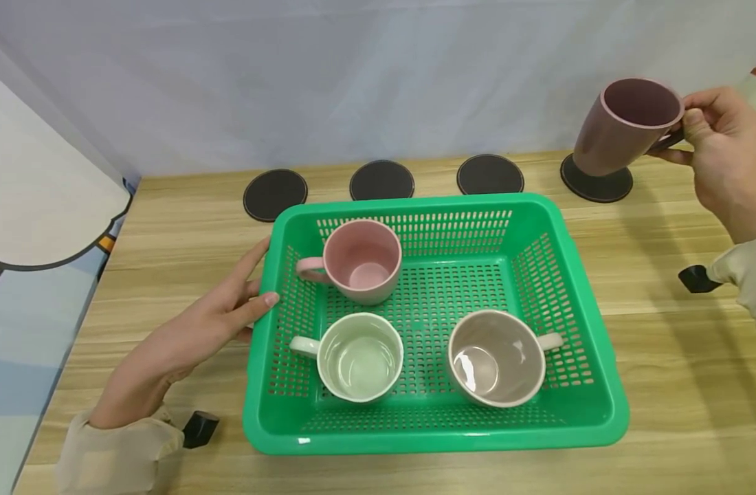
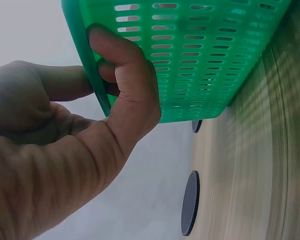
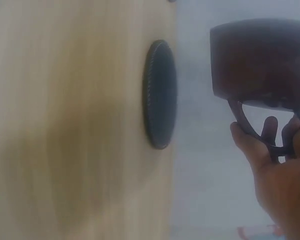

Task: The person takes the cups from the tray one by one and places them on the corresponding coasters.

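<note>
At the upper right of the head view, my right hand [image 1: 724,148] grips a dark mauve mug [image 1: 619,134] by its handle. The right wrist view shows this mug [image 3: 262,62] held in the air, apart from a round black coaster [image 3: 161,95]. My left hand [image 1: 229,302] holds the left rim of a green plastic basket [image 1: 440,440], thumb over the rim and fingers curled beneath it in the left wrist view. Inside the basket stand a pink mug [image 1: 368,285], a pale green mug [image 1: 361,368] and a beige-grey mug [image 1: 498,371].
Behind the basket, more black coasters lie in a row: a left one [image 1: 275,195], a middle one [image 1: 382,180] and one farther right [image 1: 491,174]. A pale cloth backdrop [image 1: 291,82] rises along the back edge of the wooden table [image 1: 186,234].
</note>
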Demonstrator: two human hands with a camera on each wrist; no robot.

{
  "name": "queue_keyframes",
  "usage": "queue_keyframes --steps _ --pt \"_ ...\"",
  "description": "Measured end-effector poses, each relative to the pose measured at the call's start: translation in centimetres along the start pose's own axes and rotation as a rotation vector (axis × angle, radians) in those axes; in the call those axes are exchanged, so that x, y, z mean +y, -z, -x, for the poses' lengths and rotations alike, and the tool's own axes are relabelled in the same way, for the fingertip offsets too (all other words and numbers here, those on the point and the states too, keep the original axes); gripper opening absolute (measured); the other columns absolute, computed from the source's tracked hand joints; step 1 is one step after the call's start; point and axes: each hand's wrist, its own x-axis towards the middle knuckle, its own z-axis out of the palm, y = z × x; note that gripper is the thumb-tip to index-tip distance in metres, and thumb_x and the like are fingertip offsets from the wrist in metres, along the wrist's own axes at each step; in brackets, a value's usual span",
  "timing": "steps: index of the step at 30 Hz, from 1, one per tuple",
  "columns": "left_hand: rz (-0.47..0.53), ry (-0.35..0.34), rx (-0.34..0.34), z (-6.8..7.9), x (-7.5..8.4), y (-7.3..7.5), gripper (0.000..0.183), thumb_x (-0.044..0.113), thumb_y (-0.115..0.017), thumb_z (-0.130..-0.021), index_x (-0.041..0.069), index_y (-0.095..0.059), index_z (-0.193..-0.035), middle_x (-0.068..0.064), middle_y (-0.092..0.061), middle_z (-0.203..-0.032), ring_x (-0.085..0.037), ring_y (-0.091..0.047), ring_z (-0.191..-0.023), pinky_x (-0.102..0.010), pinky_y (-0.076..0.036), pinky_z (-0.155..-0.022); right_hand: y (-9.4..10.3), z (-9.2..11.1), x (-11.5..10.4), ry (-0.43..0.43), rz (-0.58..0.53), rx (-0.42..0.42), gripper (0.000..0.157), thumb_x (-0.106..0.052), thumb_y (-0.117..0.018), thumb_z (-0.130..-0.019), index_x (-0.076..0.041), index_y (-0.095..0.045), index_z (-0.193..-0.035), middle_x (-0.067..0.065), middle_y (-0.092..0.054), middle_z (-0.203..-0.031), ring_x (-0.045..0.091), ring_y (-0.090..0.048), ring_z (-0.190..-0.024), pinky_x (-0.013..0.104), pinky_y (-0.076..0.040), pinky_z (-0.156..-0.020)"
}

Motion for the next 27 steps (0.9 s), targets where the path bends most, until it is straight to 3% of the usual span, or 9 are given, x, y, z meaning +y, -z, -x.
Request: queue_keyframes --steps 8,15,27 --pt "-0.01 -0.006 -0.001 0.1 0.1 -0.2 0.076 0.02 -0.042 -0.114 0.042 0.008 -0.166 -0.031 -0.055 -0.144 -0.022 -0.076 -0.099 -0.04 -0.064 -0.082 1.5 -0.2 1.3 -0.019 -0.025 0.023 0.011 -0.005 -0.061 -0.099 0.007 -0.063 -0.1 0.011 -0.067 -0.088 0.017 -0.072 -0.078 0.03 -0.063 -0.065" --pt "-0.015 -0.008 -0.005 0.3 0.2 -0.2 0.076 0.02 -0.042 -0.114 0.043 0.008 -0.166 -0.031 -0.056 -0.143 -0.021 -0.075 -0.098 -0.04 -0.063 -0.08 2.6 -0.1 1.9 -0.024 0.039 0.034 0.014 -0.01 -0.06 -0.1 0.004 -0.062 -0.103 0.009 -0.067 -0.094 0.015 -0.07 -0.083 0.026 -0.063 -0.068" --pt "-0.001 -0.003 -0.001 0.6 0.1 -0.3 0.076 0.02 -0.043 -0.114 0.042 0.008 -0.166 -0.032 -0.054 -0.144 -0.021 -0.076 -0.099 -0.04 -0.064 -0.081 3.0 -0.1 2.4 -0.066 -0.032 0.054 0.013 -0.008 -0.062 -0.099 0.005 -0.061 -0.1 0.009 -0.068 -0.088 0.016 -0.072 -0.079 0.03 -0.063 -0.064"
